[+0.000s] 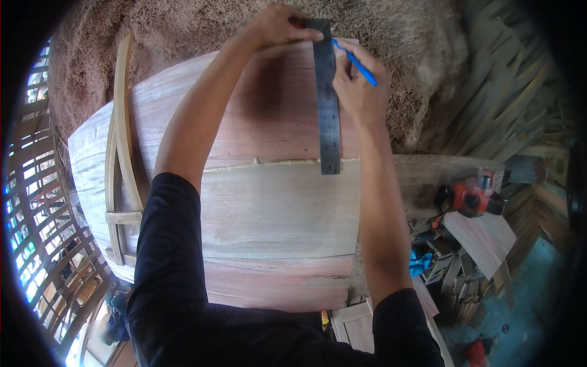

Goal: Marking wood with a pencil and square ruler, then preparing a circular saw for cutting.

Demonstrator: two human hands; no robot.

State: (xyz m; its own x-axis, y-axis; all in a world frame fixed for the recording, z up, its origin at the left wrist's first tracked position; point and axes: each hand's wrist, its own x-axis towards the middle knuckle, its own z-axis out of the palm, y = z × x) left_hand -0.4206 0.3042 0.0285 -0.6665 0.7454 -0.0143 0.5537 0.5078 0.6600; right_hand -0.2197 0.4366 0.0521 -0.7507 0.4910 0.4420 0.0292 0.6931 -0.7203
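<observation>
A wide wooden panel (275,220) made of joined boards lies in front of me, with a rough glue seam across it. Across its boards runs a dark metal ruler (328,116), lying from the far edge to just past the seam. My left hand (280,25) grips the ruler's far end, thumb on top; a small reddish part shows by its fingers. Close to the ruler's right side, at the panel's far right corner, my right hand (364,85) pinches a blue pen (362,68) with its tip against the ruler's edge.
Wood shavings (183,30) are heaped beyond the panel. A wooden slat frame (122,140) lies on its left side. To the right are a red power tool (474,197), a loose board (483,241) and offcuts (461,287). Another person (116,324) is at the lower left.
</observation>
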